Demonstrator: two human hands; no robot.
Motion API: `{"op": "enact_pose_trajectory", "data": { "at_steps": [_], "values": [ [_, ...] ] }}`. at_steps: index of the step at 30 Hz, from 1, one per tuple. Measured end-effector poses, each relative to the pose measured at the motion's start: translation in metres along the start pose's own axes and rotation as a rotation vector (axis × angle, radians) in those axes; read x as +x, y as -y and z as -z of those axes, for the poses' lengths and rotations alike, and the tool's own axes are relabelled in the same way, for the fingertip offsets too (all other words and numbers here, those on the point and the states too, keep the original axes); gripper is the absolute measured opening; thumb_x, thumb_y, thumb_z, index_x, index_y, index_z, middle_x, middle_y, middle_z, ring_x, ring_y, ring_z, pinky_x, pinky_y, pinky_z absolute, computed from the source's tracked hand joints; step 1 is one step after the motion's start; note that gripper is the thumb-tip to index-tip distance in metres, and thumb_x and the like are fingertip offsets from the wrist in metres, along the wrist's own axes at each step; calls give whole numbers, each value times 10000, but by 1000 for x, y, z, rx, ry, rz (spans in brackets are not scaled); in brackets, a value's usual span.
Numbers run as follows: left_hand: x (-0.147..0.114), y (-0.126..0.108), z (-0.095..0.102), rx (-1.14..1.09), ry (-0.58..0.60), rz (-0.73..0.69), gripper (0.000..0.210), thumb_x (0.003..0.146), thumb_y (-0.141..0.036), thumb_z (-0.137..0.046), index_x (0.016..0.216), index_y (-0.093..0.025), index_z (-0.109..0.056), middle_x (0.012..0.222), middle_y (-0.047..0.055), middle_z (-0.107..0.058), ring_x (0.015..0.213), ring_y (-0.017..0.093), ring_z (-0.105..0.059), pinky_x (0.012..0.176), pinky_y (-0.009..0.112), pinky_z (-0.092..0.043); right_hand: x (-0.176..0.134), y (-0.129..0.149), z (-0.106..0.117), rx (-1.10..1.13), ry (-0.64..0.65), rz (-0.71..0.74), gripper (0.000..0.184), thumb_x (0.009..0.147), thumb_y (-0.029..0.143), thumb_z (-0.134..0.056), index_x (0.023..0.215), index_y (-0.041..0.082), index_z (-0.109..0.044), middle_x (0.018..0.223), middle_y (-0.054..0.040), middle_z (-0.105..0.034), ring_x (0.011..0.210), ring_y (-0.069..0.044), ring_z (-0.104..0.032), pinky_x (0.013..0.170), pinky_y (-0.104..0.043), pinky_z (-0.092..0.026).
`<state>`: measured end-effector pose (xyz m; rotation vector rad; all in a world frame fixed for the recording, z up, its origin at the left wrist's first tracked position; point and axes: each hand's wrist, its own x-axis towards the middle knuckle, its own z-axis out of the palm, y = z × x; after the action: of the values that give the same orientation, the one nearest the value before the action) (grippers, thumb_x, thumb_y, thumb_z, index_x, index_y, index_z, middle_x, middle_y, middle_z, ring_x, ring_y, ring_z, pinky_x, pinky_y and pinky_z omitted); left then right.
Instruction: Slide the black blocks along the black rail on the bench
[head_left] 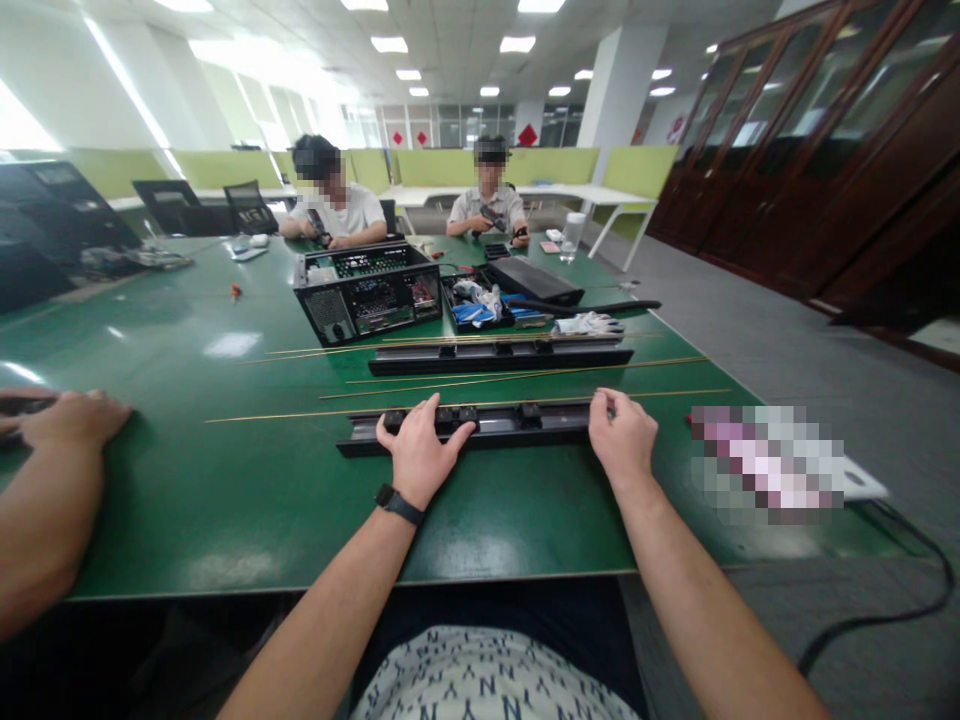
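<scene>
A long black rail [499, 432] with a grey inner channel lies across the green table in front of me. Small black blocks sit along it, one of them a lone block [528, 413] right of the middle. My left hand [422, 450] is laid over the rail's left part, thumb and fingers gripping it around the blocks and hiding some of them. At the rail's right end, my right hand [624, 436] is closed in a pinch; what lies between its fingertips cannot be made out. A thin brass-coloured rod [277, 417] runs behind the rail and past both hands.
Beyond lies a second black rail [480, 362] among more thin rods. Farther back are an open computer case [367, 305], a box of gloves and tools [476, 305], and a water bottle [572, 238]. A co-worker's hand [79, 415] is at left; two people sit opposite.
</scene>
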<state>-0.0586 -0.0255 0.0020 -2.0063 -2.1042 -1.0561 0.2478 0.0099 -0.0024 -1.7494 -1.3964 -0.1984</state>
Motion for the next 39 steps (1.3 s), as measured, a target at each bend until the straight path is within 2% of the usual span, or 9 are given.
{"op": "enact_pose_trajectory", "data": {
  "at_steps": [5,12,16,25,31,39],
  "values": [
    [0,0,-1,3,-10,-7,620,928,-594,-659,1428,-233,-592,1342,152,-734,1283,351,-643,1230,671,-151,-5,8,-1,47,49,97,390,977,415,-460,1040,192,-775,1056,-106,-801,997,-249,-707,1012,-393,-453],
    [-1,0,1,1,-8,-9,594,938,-578,-655,1418,-233,-599,1335,159,-737,1274,352,-648,1222,683,-153,-3,5,-1,27,4,20,424,973,430,-460,1114,170,-764,1024,-131,-789,982,-261,-697,983,-410,-478],
    [0,-1,1,2,-3,-5,586,933,-578,-660,1407,-238,-610,1336,153,-737,1283,354,-644,1227,674,-158,-2,3,0,-1,-13,-22,429,953,425,-457,1081,175,-781,988,-133,-787,968,-277,-685,963,-422,-478],
    [0,1,-2,-16,-17,-21,595,935,-588,-654,1408,-231,-602,1346,156,-732,1283,350,-642,1227,683,-128,-4,6,0,53,-20,-4,383,941,423,-477,1015,174,-758,930,-128,-767,905,-261,-669,915,-388,-498],
    [0,2,-3,-8,-9,-11,600,932,-588,-656,1412,-232,-603,1353,159,-728,1285,351,-641,1222,687,-141,-8,14,0,126,63,95,352,954,424,-509,1015,194,-769,960,-96,-788,877,-234,-701,884,-345,-520],
    [0,1,-2,-1,6,-3,601,939,-585,-646,1427,-239,-597,1364,167,-721,1297,357,-632,1227,684,-133,-8,11,0,126,67,59,357,969,400,-495,1020,207,-791,964,-78,-803,889,-231,-719,873,-331,-517]
  ]
}}
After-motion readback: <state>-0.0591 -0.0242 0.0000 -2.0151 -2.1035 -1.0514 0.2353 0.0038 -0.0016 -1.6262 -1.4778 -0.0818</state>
